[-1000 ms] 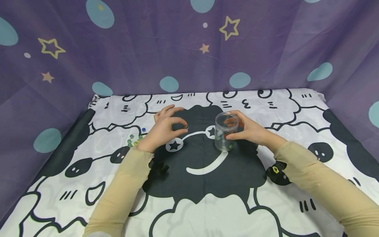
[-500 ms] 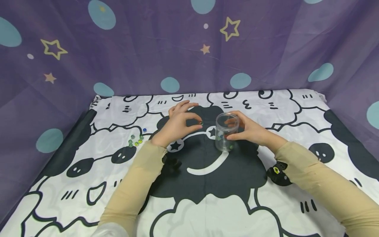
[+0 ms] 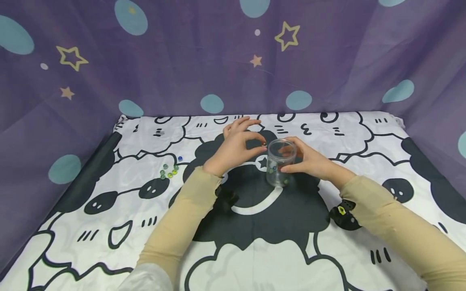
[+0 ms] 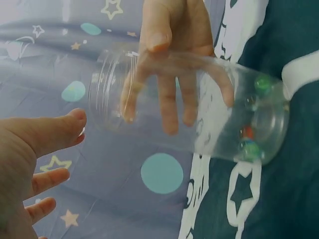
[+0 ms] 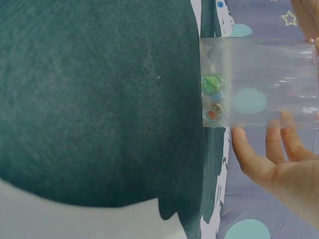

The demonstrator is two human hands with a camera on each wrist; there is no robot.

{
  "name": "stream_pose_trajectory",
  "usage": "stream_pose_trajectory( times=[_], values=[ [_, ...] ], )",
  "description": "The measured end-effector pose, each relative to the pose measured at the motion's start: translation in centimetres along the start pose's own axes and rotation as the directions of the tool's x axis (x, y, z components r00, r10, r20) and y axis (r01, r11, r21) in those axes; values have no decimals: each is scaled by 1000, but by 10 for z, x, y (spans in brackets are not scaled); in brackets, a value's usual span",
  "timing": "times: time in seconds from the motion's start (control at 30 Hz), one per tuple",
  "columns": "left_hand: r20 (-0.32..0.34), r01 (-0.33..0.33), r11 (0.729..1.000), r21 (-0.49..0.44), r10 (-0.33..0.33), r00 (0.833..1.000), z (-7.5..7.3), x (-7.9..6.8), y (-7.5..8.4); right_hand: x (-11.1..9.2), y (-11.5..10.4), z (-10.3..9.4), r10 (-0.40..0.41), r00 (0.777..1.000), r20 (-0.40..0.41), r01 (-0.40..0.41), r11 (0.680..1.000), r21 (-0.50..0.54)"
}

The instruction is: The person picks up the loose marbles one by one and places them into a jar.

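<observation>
My left hand (image 3: 236, 147) pinches a small marble (image 3: 264, 144) between thumb and index fingertips, beside the mouth of a clear plastic jar (image 3: 274, 178). Its other fingers stretch out loosely. The jar stands upright and lidless on the dark patch of the cloth. My right hand (image 3: 313, 163) holds the jar from the right, thumb on the near side and fingers round the far side. At the jar's bottom lie several glass marbles, among them a green marble (image 5: 211, 84) and an orange-red one (image 4: 246, 132). In the left wrist view, the pinched marble is mostly hidden by the thumb.
Several green and yellow marbles (image 3: 170, 175) lie loose on the left of the patterned cloth (image 3: 255, 262), with a blue marble (image 3: 180, 159) just behind them. A purple curtain (image 3: 204, 52) with stars and dots hangs behind and along the sides.
My left hand has moved right and slightly away from the body, carrying the pinched marble from left of the jar to its rim. The right hand and the jar have stayed in place.
</observation>
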State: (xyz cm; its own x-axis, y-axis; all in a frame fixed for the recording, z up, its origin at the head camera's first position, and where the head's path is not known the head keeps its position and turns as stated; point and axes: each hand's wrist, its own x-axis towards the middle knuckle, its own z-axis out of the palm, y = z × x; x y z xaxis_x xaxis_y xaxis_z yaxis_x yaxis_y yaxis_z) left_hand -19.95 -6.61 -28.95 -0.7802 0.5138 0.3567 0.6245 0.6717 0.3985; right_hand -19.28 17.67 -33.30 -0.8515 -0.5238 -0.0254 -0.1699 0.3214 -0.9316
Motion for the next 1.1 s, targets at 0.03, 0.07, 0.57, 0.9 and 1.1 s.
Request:
stream_pose_trajectory(
  times=[0.03, 0.07, 0.57, 0.9, 1.1],
  values=[
    [-3, -3, 1000, -1, 3, 1000, 0, 1, 2, 0, -1, 0, -1, 1000, 2, 1, 1000, -3],
    [-6, -5, 1000, -3, 5, 1000, 1, 3, 3, 1, -1, -1, 0, 1000, 3, 0, 1000, -5],
    [5, -35, 999, 11, 35, 999, 7, 15, 21, 2, -2, -1, 9, 1000, 11, -8, 1000, -20],
    [36, -25, 1000, 4, 25, 999, 9, 15, 24, -2, -3, 0, 21, 1000, 3, -20, 999, -31],
    [44, -15, 1000, 0, 15, 999, 9, 14, 24, -3, -3, 0, 20, 1000, 0, -20, 999, -28]
  ],
)
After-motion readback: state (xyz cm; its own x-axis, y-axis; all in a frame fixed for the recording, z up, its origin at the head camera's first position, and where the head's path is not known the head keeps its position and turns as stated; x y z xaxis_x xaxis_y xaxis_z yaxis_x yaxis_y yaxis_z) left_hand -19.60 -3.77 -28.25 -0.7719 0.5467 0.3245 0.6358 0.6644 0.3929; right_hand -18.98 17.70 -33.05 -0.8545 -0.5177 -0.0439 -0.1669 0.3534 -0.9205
